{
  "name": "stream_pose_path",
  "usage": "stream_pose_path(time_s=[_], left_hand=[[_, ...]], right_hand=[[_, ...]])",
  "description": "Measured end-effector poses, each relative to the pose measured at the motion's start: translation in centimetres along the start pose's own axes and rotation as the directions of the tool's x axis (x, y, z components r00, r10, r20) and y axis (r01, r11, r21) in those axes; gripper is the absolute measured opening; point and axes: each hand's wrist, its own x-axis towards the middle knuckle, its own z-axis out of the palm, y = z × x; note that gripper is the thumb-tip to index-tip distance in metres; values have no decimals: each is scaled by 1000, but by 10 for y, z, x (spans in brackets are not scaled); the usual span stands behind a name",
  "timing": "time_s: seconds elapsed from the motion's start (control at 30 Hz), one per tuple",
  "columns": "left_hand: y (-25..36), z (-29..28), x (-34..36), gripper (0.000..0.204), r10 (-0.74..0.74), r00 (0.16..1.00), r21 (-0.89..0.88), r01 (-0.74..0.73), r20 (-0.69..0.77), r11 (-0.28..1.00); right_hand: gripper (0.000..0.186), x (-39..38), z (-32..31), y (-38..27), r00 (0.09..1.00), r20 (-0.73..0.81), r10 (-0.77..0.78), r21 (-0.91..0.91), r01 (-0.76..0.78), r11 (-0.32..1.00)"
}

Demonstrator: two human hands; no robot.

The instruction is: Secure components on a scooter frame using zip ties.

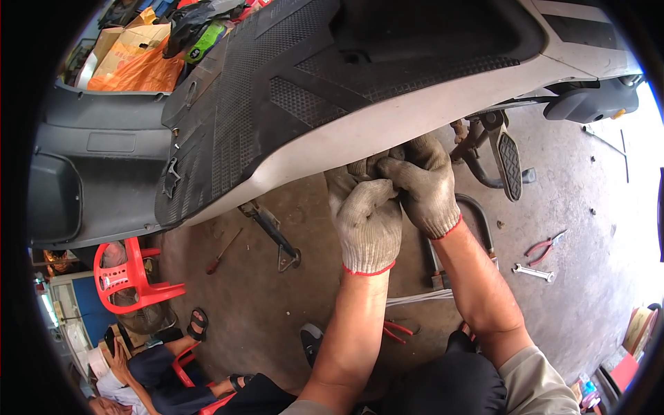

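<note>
Both my hands wear knitted off-white gloves with red cuffs and meet under the lower edge of a scooter's white side panel (360,142). My left hand (366,225) has its fingers curled, thumb bent inward. Close against it, my right hand (427,188) is closed too, its thumb reaching toward the left one. Whatever lies between the fingers is hidden by the gloves and the panel. Above them spreads the black ribbed footboard (277,90). A kickstand (273,235) hangs to the left of my hands, and a rubber-topped pedal (509,166) is to their right.
Red-handled pliers (543,249) and a wrench (533,272) lie on the floor at right, a screwdriver (225,250) at left. More red-handled pliers (398,332) lie near my feet. Beside a red plastic chair (138,277), another person (159,373) sits at lower left.
</note>
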Motion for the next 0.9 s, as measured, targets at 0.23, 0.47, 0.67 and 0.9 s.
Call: stream_pose_path(time_s=[0.23, 0.47, 0.67, 0.9], left_hand=[[4, 8, -8, 68, -112, 983, -75, 101, -147, 992], [10, 4, -7, 45, -106, 991, -207, 121, 82, 971], [14, 11, -10, 66, -123, 990, -278, 138, 68, 951], [14, 3, -8, 63, -139, 979, -412, 191, 151, 891]], right_hand=[[30, -4, 3, 1, 999, 2, 50, 30, -50, 998], [38, -7, -1, -1, 973, 219, 71, 487, -172, 856], [54, -4, -10, -3, 941, 337, 18, 603, -231, 764], [54, -5, -7, -15, 954, 266, 139, 433, -248, 867]])
